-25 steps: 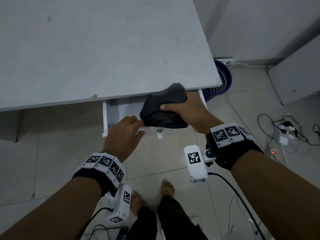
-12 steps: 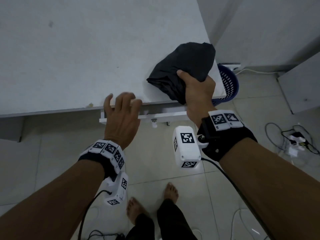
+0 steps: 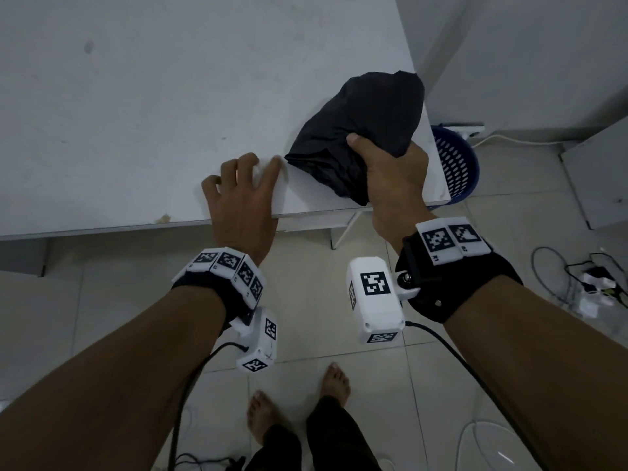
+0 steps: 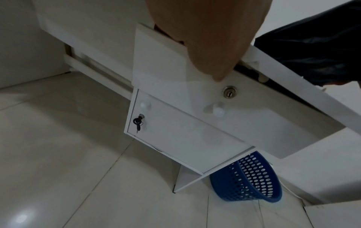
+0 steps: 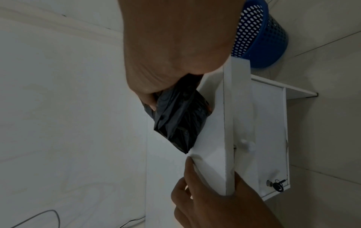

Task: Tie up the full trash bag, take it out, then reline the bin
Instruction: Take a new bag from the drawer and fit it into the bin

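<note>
A folded black trash bag [image 3: 367, 127] lies on the white desk [image 3: 136, 107] near its front right corner. My right hand [image 3: 387, 171] grips the bag's near end, thumb on top; the wrist view shows the fingers curled round the black plastic [image 5: 179, 123]. My left hand [image 3: 244, 185] rests on the desk's front edge with fingers spread, holding nothing, a little left of the bag. The blue perforated bin [image 3: 455, 164] stands on the floor just right of the desk, with no liner visible in it [image 4: 248, 180]. The drawer front [image 4: 254, 123] under the desk edge is pushed in.
Below the drawer is a white cabinet door with a key in its lock [image 4: 137, 121]. Cables and a power strip [image 3: 591, 283] lie on the tiled floor at right. My bare feet [image 3: 299, 402] stand before the desk. A wall and a white panel [image 3: 598, 171] close the right side.
The right hand lifted the black bag out of the open drawer and set it on the desk. The left hand pushed the drawer in and moved up onto the desk edge.
</note>
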A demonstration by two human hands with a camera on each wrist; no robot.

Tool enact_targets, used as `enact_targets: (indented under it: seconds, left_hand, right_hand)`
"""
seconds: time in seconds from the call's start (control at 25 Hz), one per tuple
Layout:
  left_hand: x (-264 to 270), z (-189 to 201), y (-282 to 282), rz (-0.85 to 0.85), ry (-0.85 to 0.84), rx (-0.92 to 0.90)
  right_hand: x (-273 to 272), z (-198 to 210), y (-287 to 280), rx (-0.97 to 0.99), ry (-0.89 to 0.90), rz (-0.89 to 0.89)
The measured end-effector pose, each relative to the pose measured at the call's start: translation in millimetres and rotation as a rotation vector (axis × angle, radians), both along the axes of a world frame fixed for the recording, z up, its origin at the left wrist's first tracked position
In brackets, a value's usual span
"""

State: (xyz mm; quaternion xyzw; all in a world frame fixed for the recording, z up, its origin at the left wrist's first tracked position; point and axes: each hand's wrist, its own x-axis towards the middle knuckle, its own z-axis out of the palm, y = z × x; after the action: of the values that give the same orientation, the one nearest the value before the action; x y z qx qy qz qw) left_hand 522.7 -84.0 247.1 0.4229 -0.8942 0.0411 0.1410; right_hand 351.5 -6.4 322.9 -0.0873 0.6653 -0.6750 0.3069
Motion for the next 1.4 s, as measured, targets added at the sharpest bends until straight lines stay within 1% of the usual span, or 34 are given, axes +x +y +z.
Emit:
enact_targets:
  seconds: [0.08,0.2,0.32,0.44,0.52,0.6,0.68,0.8,0.88,0.96,1.0,1.08,1.12,1.16,1.24,1.28,1.4]
  left_hand:
    - [-0.6,2.5,0.9,-0.017,0.003,0.04]
    - [8.0,21.6,11.4,-0.145,0.045,0.127]
    - [-1.0,69.8,26.5,-0.278,0.177,0.171]
    - [-37.5,126.0,45.9,-0.473,0.278,0.223]
    - [-71.9,153.2,60.9,-0.594,0.33,0.25]
    - [-109.0,171.1,76.0,-0.644,0.406,0.249]
    - [-148.0,186.6,88.2,-0.608,0.485,0.247]
    - [-207.4,209.5,100.9,-0.522,0.624,0.365]
    - [-246.3,221.9,104.9,-0.416,0.698,0.484]
    - [-286.8,232.3,104.8,-0.269,0.783,0.588]
    - [-304.2,234.2,99.5,-0.185,0.849,0.675]
    - [-337.6,236.3,84.3,-0.037,1.014,0.932]
    - [-353.7,236.5,76.4,-0.007,1.089,1.068]
    - [-368.9,237.3,70.6,-0.009,1.131,1.184]
    - [-393.9,238.2,63.1,-0.044,1.093,1.341]
    - [-402.8,239.2,62.7,-0.041,1.087,1.412]
    - [-433.1,236.6,51.2,0.032,1.103,1.663]
  right_hand:
    - [-4.1,0.9,5.4,0.023,0.008,0.0]
    - [-7.3,16.9,23.7,0.071,-0.006,0.01]
    - [-18.4,56.3,48.2,0.119,-0.04,0.057]
    - [-45.7,102.6,76.6,0.156,-0.115,0.113]
    - [-70.8,128.3,91.3,0.13,-0.177,0.129]
    - [-101.7,150.8,100.9,0.09,-0.228,0.144]
    - [-137.9,174.9,109.5,0.079,-0.249,0.17]
    - [-195.4,203.8,122.7,0.005,-0.274,0.206]
    - [-232.0,216.2,126.2,0.016,-0.25,0.228]
    - [-265.1,221.0,124.0,0.082,-0.169,0.22]
    - [-278.7,217.2,119.1,0.13,-0.093,0.198]
    - [-303.8,206.9,107.4,0.206,0.059,0.129]
    - [-317.3,202.4,100.0,0.239,0.079,0.113]
    - [-330.4,198.5,92.2,0.252,0.036,0.122]
    - [-349.2,192.4,80.5,0.234,-0.102,0.167]
    - [-357.3,187.9,76.2,0.235,-0.102,0.191]
    - [-391.3,169.9,63.4,0.224,0.038,0.167]
